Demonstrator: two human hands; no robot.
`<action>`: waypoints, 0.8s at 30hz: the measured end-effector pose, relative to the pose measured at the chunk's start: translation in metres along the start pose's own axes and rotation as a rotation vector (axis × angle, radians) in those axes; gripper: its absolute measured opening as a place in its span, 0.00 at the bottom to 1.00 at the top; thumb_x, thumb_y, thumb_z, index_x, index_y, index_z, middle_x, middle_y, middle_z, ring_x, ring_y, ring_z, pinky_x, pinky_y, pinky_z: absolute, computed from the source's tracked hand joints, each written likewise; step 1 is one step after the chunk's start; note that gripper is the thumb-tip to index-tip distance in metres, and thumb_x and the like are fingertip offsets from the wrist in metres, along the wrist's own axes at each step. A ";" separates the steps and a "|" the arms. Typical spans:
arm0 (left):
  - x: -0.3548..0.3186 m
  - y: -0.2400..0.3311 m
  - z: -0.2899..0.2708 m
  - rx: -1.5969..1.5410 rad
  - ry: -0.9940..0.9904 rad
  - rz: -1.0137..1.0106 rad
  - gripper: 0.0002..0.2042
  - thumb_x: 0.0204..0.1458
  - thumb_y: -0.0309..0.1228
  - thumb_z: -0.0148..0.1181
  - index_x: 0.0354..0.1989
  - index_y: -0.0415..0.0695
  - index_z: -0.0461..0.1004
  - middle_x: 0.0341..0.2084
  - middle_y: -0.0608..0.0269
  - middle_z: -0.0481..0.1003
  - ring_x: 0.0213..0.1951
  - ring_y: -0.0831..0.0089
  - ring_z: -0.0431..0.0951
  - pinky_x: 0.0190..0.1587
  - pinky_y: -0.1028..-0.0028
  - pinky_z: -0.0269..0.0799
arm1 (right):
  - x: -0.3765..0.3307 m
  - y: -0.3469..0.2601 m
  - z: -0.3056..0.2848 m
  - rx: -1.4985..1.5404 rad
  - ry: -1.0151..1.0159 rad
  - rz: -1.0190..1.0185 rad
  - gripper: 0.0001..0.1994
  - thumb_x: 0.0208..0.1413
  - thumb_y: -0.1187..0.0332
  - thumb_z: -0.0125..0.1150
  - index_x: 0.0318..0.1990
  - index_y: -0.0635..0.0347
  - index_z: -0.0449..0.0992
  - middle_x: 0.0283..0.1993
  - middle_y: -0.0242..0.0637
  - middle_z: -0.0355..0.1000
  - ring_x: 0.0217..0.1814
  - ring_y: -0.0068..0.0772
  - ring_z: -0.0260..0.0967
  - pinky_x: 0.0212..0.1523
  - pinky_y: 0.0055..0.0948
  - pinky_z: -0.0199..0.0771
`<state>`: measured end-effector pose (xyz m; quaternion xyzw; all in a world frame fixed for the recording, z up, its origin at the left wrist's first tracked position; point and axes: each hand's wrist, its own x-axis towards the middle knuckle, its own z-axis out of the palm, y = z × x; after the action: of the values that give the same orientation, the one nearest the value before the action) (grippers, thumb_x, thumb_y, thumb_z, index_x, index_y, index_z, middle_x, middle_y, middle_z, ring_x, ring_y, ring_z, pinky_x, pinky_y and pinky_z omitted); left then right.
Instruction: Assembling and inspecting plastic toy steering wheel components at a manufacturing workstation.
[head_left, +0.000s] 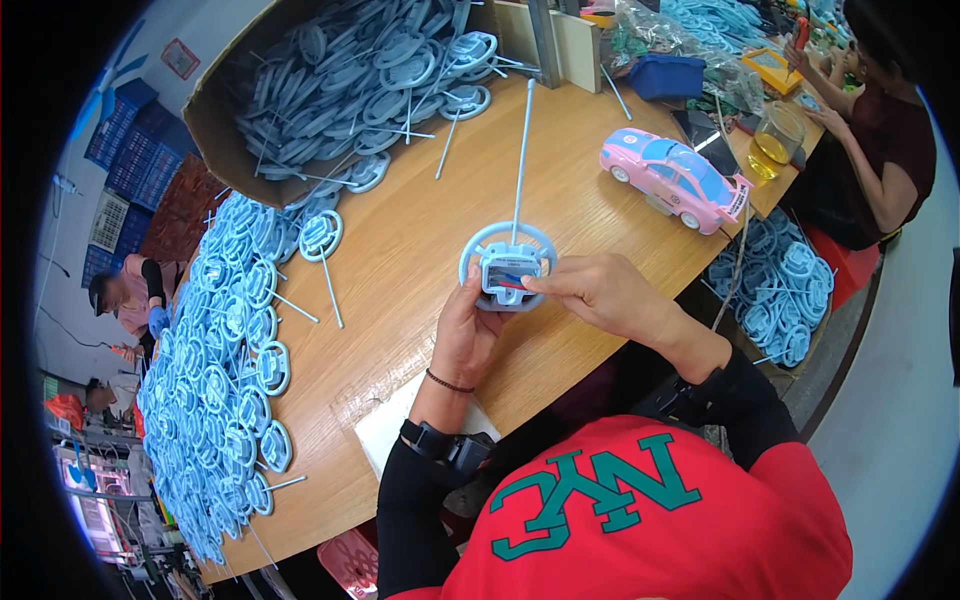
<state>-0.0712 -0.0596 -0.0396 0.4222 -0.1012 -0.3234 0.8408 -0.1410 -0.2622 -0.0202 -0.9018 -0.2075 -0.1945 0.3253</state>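
Near the table's front edge, a light blue toy steering wheel [507, 262] is held with its open rectangular compartment facing up. A long thin blue rod extends from it toward the far side. My left hand [466, 335] grips the wheel's near left rim, closed around it. At the right side of the compartment, my right hand [615, 295] has thumb and forefinger pinched together. A thin red piece shows by those fingertips, with something dark beside it; I cannot tell whether the fingers hold it. The wheel's underside is hidden.
A heap of similar blue wheels [215, 370] covers the table's left side. Behind stands a cardboard box [215, 125] full of them. Far right are a pink toy car [672, 180], a jar of yellow liquid [768, 155] and a blue bin [667, 77]. Other people work nearby.
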 end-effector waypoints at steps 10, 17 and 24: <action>-0.055 0.205 -0.172 -0.017 0.281 1.064 0.26 0.62 0.47 0.47 0.61 0.40 0.60 0.58 0.50 0.67 0.62 0.55 0.64 0.65 0.54 0.60 | -0.019 0.027 -0.006 0.172 -0.038 0.174 0.12 0.54 0.72 0.60 0.46 0.59 0.79 0.33 0.44 0.75 0.33 0.43 0.74 0.34 0.32 0.71; 0.016 0.229 -0.230 0.991 0.619 0.685 0.17 0.58 0.34 0.53 0.55 0.44 0.69 0.57 0.54 0.67 0.58 0.68 0.68 0.55 0.66 0.69 | -0.033 0.049 0.005 0.427 -0.057 0.440 0.12 0.52 0.76 0.60 0.46 0.66 0.79 0.32 0.43 0.78 0.33 0.32 0.75 0.37 0.26 0.72; 0.173 0.182 -0.233 2.184 0.214 0.780 0.21 0.54 0.37 0.58 0.57 0.50 0.68 0.59 0.52 0.65 0.63 0.51 0.60 0.63 0.58 0.58 | -0.028 0.050 0.003 0.464 -0.086 0.540 0.14 0.52 0.77 0.60 0.47 0.68 0.78 0.31 0.39 0.77 0.34 0.28 0.75 0.37 0.23 0.72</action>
<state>0.2485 0.0602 -0.0616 0.8872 -0.3775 0.2538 0.0767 -0.1385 -0.3021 -0.0610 -0.8337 -0.0137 -0.0111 0.5519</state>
